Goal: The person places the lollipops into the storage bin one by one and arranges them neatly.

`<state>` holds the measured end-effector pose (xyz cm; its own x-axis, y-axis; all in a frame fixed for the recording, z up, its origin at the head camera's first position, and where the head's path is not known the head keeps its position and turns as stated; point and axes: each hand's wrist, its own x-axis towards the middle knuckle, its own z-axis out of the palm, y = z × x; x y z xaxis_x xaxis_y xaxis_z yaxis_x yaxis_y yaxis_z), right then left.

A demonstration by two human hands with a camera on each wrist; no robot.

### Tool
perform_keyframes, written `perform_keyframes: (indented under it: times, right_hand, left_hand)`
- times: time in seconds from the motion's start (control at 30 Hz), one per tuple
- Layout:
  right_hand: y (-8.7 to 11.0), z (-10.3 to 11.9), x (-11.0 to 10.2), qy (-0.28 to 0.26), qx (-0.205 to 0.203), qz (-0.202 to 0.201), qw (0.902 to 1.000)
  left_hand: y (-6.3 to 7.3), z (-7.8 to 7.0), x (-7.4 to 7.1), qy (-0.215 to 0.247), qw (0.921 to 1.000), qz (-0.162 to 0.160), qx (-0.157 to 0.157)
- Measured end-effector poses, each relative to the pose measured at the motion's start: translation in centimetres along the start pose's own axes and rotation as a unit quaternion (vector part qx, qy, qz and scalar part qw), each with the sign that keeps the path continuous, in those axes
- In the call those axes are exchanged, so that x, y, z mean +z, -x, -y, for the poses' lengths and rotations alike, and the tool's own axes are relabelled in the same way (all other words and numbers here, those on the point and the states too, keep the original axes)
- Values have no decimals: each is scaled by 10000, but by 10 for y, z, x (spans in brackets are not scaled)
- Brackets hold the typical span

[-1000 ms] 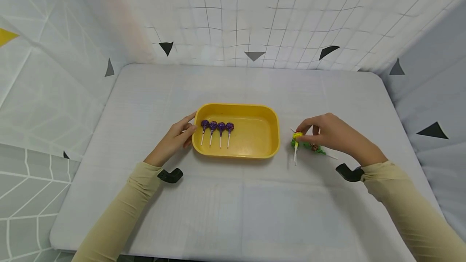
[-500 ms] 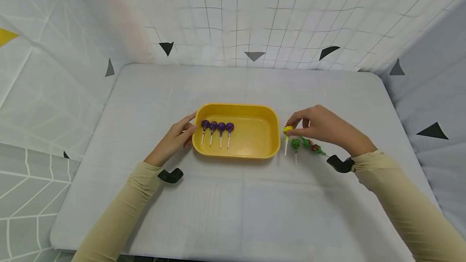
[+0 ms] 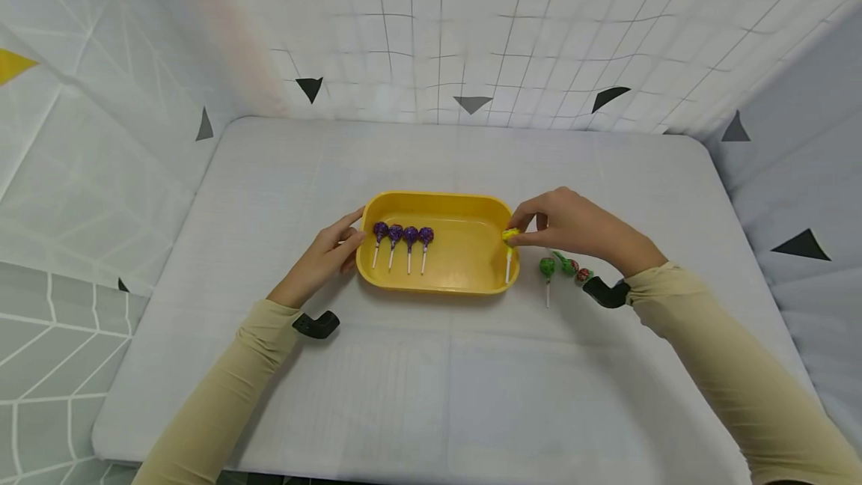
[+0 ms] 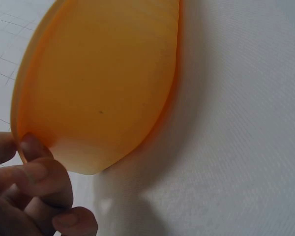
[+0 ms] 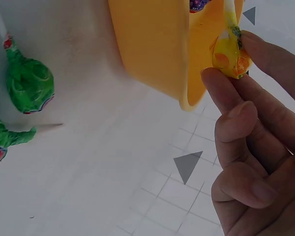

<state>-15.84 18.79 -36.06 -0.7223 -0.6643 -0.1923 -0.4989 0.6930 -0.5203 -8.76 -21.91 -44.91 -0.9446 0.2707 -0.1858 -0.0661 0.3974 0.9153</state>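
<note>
My right hand [image 3: 569, 227] pinches a yellow-wrapped lollipop [image 5: 229, 55] by its candy head, over the right rim of the yellow tray [image 3: 465, 287]; its white stick points toward me. At the tray's left end, my left hand [image 3: 325, 254] holds the rim between thumb and fingers. Several purple-wrapped lollipops [image 3: 411, 236] lie side by side in the left part of the tray, sticks toward me. On the table to the tray's right lie a green lollipop [image 3: 547, 268] and two green-and-red lollipops [image 3: 568, 266], partly hidden beneath my right wrist.
A white-covered table [image 3: 404, 380] bears everything. White sheets with printed lines and dark triangles hang behind and at both sides. Each wrist carries a black camera mount [image 3: 316, 325].
My right hand has carried the yellow lollipop left, from above the green one to the tray's right rim. My left hand and the tray have stayed in place.
</note>
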Motion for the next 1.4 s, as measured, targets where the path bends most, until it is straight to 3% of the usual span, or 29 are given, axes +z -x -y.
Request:
perform_keyframes:
  times: [0.77,1.4]
  right_hand:
    - [-37,19,8,96,-60,475,9988]
    - [-67,29,14,542,-63,768,9956]
  left_hand:
    - [1,0,1,65,10000,-9,6]
    - [-1,2,1,12,10000,-43,48]
